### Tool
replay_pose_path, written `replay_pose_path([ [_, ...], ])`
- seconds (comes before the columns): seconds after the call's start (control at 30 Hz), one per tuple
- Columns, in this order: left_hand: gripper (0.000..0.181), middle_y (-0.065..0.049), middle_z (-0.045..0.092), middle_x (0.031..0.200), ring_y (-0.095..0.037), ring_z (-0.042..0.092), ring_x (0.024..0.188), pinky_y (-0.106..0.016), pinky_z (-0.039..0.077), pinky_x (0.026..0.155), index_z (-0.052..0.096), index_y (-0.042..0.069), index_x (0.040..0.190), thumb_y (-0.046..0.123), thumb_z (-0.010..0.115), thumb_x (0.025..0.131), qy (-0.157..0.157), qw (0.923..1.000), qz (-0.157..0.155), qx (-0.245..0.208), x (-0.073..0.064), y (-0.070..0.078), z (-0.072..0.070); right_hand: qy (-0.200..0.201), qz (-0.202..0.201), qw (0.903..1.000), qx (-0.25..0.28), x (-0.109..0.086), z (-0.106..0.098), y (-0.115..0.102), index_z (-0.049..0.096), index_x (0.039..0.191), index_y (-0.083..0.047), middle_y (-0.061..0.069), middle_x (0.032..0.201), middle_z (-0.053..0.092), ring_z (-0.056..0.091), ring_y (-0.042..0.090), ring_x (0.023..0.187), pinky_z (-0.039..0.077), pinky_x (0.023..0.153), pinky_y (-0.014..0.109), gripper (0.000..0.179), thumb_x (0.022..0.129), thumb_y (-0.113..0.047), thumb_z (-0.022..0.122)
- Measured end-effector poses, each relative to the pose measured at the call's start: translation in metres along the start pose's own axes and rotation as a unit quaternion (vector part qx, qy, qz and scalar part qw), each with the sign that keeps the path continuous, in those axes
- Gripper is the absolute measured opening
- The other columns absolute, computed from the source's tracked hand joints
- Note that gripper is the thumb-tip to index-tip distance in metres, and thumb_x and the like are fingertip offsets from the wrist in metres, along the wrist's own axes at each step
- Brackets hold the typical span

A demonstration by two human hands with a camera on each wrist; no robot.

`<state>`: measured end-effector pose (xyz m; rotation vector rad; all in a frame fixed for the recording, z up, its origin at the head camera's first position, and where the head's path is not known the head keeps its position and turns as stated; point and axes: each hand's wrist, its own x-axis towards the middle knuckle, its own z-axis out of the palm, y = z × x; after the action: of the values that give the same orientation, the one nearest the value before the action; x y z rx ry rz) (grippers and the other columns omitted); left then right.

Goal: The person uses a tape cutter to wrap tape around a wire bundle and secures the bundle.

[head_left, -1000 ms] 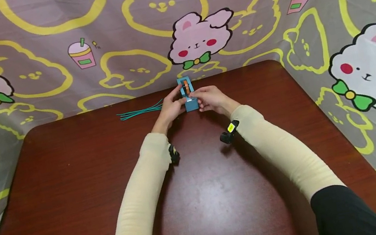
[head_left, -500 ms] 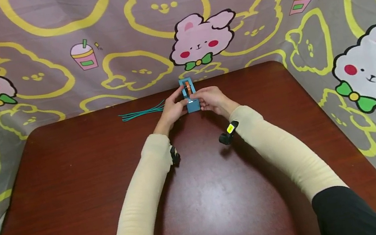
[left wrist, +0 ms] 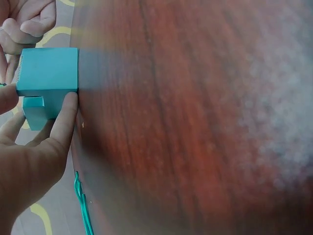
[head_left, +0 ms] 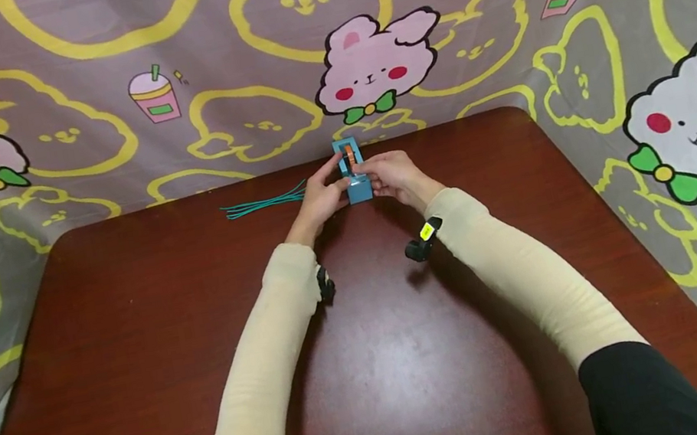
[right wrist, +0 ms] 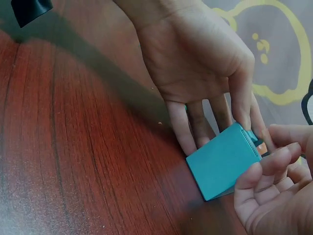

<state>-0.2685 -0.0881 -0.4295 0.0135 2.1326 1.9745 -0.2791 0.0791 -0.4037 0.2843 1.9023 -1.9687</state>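
A teal tape dispenser (head_left: 359, 191) with an orange-cored roll of tape (head_left: 350, 155) stands near the table's far edge. My left hand (head_left: 321, 200) grips its left side; in the left wrist view the thumb and fingers span its body (left wrist: 49, 71). On the other side, my right hand (head_left: 395, 173) is bent in at the toothed cutting edge, thumb and index finger pinching at the tape's end. From the right wrist, the curled fingers of that hand (right wrist: 279, 188) show right beside the serrated edge (right wrist: 248, 142). The clear tape itself hardly shows.
Several thin teal strands (head_left: 262, 204) lie on the brown table (head_left: 168, 343) left of the dispenser. Behind and at the sides hangs a patterned cloth (head_left: 262, 46), close to the far table edge. A small black camera sits on each wrist.
Both hands stay at the dispenser, with only slight shifts of the right fingers at the tape. The head view has moved a little.
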Motion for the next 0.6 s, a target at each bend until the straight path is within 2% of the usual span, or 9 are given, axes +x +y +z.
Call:
replay_pose_path([
  [0.17,0.057,-0.004,0.033,0.159,-0.025,0.059,0.118,-0.042,0.052,0.094,0.042,0.028,0.155,0.009,0.055,0.103,0.003,1.0000,0.004,0.004,-0.0002,0.0019,0.0017,0.000,0.003,0.9998,-0.018,-0.0036,-0.0003,-0.0029,0.069,0.095,-0.003,-0.001,0.059,0.049,0.046,0.010,0.052,0.048,0.057,0.024,0.018,0.095,-0.020,0.072],
  [0.43,0.057,-0.002,0.034,0.159,-0.025,0.059,0.118,-0.041,0.053,0.094,0.042,0.030,0.154,0.009,0.054,0.103,0.003,1.0000,0.000,-0.003,0.0007,-0.0005,0.0012,0.000,0.030,0.9995,-0.005,-0.0022,-0.0010,0.0009,0.068,0.096,-0.002,0.000,0.060,0.051,0.045,0.011,0.053,0.046,0.057,0.025,0.019,0.095,-0.021,0.073],
  [0.6,0.056,0.000,0.034,0.159,-0.024,0.060,0.118,-0.041,0.052,0.095,0.042,0.030,0.155,0.010,0.054,0.104,-0.002,1.0000,0.005,0.000,0.0008,-0.0011,0.0004,0.004,0.030,0.9995,0.005,-0.0029,0.0001,0.0014,0.068,0.097,-0.002,0.000,0.061,0.053,0.045,0.010,0.052,0.046,0.056,0.024,0.018,0.095,-0.019,0.073],
])
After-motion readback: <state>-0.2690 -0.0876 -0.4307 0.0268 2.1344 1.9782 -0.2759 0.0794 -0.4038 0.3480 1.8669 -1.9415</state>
